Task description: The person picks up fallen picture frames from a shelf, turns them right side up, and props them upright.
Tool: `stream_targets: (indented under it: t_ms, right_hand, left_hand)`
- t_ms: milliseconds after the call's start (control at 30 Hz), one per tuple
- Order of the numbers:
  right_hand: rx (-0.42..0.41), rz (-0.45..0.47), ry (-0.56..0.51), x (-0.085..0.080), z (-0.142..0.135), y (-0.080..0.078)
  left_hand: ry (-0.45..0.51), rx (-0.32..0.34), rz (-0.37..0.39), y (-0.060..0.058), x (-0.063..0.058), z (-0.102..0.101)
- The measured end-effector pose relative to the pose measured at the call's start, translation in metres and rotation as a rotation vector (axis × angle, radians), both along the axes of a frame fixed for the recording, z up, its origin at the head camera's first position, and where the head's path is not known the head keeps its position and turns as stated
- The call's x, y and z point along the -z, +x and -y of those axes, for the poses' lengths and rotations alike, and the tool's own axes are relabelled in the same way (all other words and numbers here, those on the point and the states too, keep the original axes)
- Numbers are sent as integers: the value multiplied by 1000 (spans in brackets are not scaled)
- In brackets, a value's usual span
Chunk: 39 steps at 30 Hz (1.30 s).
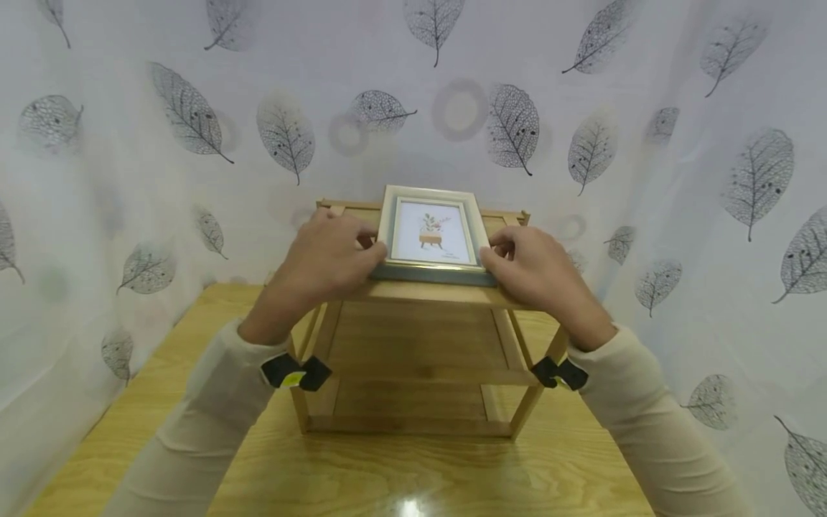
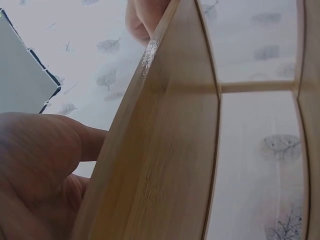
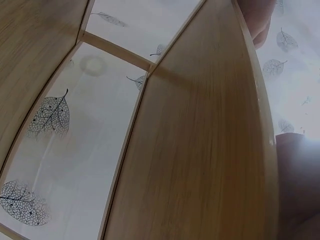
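A picture frame (image 1: pixel 431 233) with a pale border and a drawing of a flower pot lies face up on the top board of a wooden shelf rack (image 1: pixel 433 290). At its left side, my left hand (image 1: pixel 329 253) grips the lower edge between thumb and fingers. My right hand (image 1: pixel 538 264) grips the opposite side in the same way. In the left wrist view, the left hand (image 2: pixel 40 155) is beside the top board (image 2: pixel 150 150), seen from below. The right wrist view shows the board's underside (image 3: pixel 195 140); it hides the frame there.
The rack has lower shelves (image 1: pixel 420 341) and stands on a wood-grain table (image 1: pixel 413 467). A white curtain (image 1: pixel 400 158) printed with dark leaves surrounds the table at the back and sides.
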State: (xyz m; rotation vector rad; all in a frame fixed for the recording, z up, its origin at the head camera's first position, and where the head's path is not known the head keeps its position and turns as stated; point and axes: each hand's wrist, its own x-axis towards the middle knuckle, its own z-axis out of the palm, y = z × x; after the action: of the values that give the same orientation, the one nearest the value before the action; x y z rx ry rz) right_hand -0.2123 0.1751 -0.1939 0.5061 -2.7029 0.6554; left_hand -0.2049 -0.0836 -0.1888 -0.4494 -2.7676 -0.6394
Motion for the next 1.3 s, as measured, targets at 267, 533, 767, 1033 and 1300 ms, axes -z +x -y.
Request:
stream_targets:
  t_ms: [267,533,767,1033,1300]
  right_hand:
    - [52,-14,-34,1,4,1]
    - [50,-36,-95,1,3,2]
    - [39,-22,-193,-1,4,3]
    - [55,-10,-238,-3,6,5]
    - [65,-3,-257,-5,9,6]
  left_hand:
    - [36,6,20,1,0,-1]
    - [69,27,-24,3,-1,-1]
    - [126,43,-64,4,-3,-1]
    - [152,31,-107,3,-1,-2]
    - [224,47,-202,5,-2,-2]
